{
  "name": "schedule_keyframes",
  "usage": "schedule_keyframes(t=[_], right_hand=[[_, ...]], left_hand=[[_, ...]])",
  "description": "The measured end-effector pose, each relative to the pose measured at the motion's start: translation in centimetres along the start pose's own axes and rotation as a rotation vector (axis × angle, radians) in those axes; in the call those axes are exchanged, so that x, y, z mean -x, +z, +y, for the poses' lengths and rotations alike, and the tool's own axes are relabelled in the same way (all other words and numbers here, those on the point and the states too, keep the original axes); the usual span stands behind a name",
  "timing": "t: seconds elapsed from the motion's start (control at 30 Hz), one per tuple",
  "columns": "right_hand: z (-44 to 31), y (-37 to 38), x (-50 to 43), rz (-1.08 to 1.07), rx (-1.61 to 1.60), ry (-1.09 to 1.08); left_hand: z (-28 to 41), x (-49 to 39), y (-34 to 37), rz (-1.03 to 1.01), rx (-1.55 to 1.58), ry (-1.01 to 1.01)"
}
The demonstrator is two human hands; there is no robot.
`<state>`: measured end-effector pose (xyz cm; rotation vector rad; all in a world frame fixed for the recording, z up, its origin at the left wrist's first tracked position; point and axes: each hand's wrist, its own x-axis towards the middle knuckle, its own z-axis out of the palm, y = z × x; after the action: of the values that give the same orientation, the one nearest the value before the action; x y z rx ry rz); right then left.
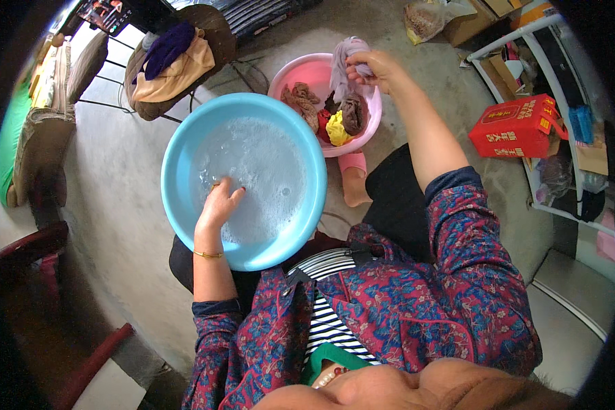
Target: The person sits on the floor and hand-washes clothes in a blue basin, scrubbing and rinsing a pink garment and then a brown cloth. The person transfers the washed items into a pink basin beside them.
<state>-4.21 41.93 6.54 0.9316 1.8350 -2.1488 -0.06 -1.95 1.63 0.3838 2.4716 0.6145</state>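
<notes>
My right hand [376,70] grips a bunched lilac cloth [342,69], which hangs over the far right rim of a pink basin [288,72]. Inside that basin lie a brown patterned cloth [302,105], a dark brown cloth [354,114], a yellow cloth [337,129] and something red [323,124]. Nearer to me is a large light blue basin [171,179] of cloudy, sudsy water [266,169]. My left hand [222,200] dips into this water with its thumb above the surface. Its fingertips are hidden, so whether they hold anything cannot be seen.
A round stool [218,31] at the upper left carries a purple cloth [169,48] and a tan cloth [177,77]. On the right, a red box [515,128] stands by a white metal rack [535,43]. My foot in a pink slipper [353,162] is beside the pink basin.
</notes>
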Motion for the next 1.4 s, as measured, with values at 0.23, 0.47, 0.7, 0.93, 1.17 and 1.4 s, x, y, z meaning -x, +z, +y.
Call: schedule_keyframes(t=[0.23, 0.47, 0.7, 0.93, 1.17, 1.4], right_hand=[[3.0, 0.1, -3.0, 0.034, -0.033, -0.082], [9.2, -0.4, -4.0, 0.267, 1.119, 0.031], [13.2, 2.0, -3.1, -0.018, 1.510, 0.010], [20.0, 6.9, -7.2, -0.320, 1.321, -0.411], [25.2, 10.3, -9.6, -0.248, 1.313, -0.823], [26.3, 11.0, -11.6, -0.160, 1.526, -0.498]], left_hand=[[0.3, 0.1, 0.1, 0.021, -0.076, 0.026], [0.4, 0.2, -0.2, 0.014, -0.076, 0.021], [0.7, 0.0, -0.3, 0.003, -0.070, 0.022], [0.9, 0.0, -0.1, 0.022, -0.107, 0.010], [1.3, -0.2, -0.4, -0.019, -0.114, -0.026], [2.2, -0.2, -0.8, -0.016, -0.123, -0.009]])
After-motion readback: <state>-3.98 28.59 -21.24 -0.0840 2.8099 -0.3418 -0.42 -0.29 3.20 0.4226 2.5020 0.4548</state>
